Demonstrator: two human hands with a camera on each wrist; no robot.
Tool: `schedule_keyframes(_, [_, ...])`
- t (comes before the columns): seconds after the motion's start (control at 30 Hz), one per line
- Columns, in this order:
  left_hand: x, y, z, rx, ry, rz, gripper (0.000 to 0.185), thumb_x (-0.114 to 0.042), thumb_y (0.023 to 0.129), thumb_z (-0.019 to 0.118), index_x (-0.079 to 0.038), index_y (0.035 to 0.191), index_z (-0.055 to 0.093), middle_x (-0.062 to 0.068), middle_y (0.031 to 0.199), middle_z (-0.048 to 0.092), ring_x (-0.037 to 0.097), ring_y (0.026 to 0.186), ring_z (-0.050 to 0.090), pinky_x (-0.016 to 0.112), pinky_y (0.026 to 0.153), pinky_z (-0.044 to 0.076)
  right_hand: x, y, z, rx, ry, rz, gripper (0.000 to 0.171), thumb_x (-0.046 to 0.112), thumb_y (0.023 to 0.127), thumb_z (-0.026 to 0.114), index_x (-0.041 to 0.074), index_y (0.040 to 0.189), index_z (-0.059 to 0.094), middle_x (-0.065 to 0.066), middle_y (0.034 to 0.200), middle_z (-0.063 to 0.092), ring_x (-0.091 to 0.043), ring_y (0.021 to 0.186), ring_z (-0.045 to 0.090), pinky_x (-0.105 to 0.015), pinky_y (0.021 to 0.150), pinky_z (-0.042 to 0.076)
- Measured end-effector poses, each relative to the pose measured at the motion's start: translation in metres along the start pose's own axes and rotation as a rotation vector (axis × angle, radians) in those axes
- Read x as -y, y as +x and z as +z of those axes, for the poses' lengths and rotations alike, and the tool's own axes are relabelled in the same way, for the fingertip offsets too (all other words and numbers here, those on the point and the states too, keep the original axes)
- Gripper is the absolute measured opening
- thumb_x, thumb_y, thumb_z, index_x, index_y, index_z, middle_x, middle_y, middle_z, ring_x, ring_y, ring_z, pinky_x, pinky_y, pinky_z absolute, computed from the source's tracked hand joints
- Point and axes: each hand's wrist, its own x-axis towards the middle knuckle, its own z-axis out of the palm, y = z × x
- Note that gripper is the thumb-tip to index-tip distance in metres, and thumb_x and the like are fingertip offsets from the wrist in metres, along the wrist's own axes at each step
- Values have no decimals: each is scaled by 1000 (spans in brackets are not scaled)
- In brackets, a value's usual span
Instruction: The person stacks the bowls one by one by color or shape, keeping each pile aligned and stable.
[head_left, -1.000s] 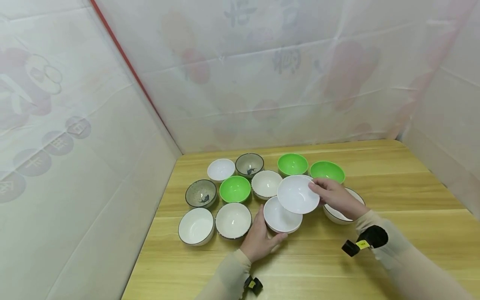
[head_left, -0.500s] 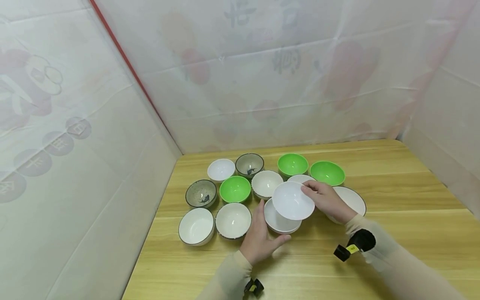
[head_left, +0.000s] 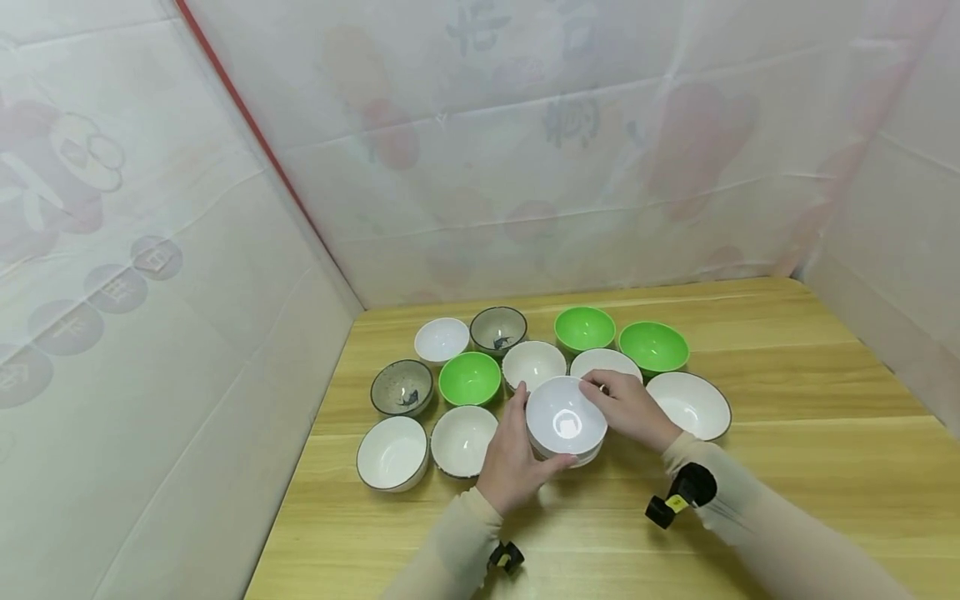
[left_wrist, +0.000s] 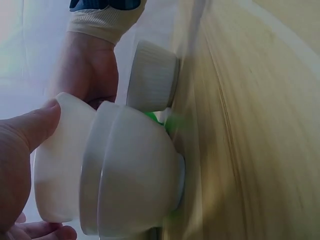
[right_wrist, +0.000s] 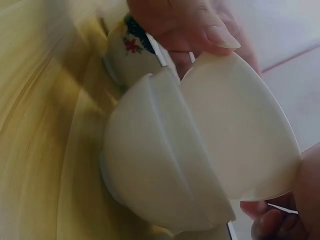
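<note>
Near the front of the wooden table [head_left: 787,467] stands a short stack of white bowls [head_left: 577,455] [left_wrist: 135,175] [right_wrist: 150,160]. A top white bowl [head_left: 564,417] [left_wrist: 60,165] [right_wrist: 240,130] sits slightly tilted in the stack. My right hand [head_left: 594,388] pinches the far rim of this top bowl, its thumb [right_wrist: 200,30] on the edge. From the left, my left hand [head_left: 527,442] grips the side of the stack, with its thumb [left_wrist: 30,130] against the top bowl.
Many other bowls crowd round the stack: green bowls [head_left: 469,377] [head_left: 584,327] [head_left: 653,345], grey fish-pattern bowls [head_left: 402,387] [head_left: 498,328], and white bowls [head_left: 442,338] [head_left: 533,364] [head_left: 690,405] [head_left: 392,451] [head_left: 465,439]. Cloth walls enclose the left, back and right.
My right hand has brought the white bowl down and to the left from above the table into the stack. My left hand has stayed on the stack's side.
</note>
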Motion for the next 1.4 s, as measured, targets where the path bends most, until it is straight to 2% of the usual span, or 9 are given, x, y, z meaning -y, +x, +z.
schedule_keyframes(0.2, [4,-2,1,28,6,-35,119,-54,69,80,-2,152,13,15,141,41,24,129,44,39,106,38,-2,-1,4,-19,-96,-37,26,31,99,53,14,97,72,4,86,63,-14,75,54,-30,67,46])
schedule_keyframes(0.43, [5,-3,1,65,88,-3,117,-51,69,82,2,150,16,20,141,42,28,128,44,40,104,39,-6,-1,8,-23,-215,-73,23,25,97,57,11,98,74,6,79,58,-11,69,50,-27,60,44])
schedule_keyframes(0.67, [3,-2,0,95,134,-11,113,-52,71,80,2,149,20,20,142,42,28,127,45,41,103,41,-6,0,10,-29,-294,-83,20,24,94,61,10,102,73,6,83,61,-11,72,52,-28,63,45])
schedule_keyframes(1.07, [-1,-1,-3,120,174,-28,107,-55,72,78,1,147,26,15,139,46,26,126,47,40,101,43,-6,0,9,-54,-324,-102,18,19,92,62,8,102,74,5,82,61,-11,70,52,-28,62,45])
schedule_keyframes(1.4, [-1,-3,-2,104,187,-4,107,-55,72,78,1,147,26,16,139,45,25,125,47,39,101,44,-7,-1,9,-21,-307,-71,20,21,94,61,9,104,73,5,85,62,-11,72,51,-28,63,45])
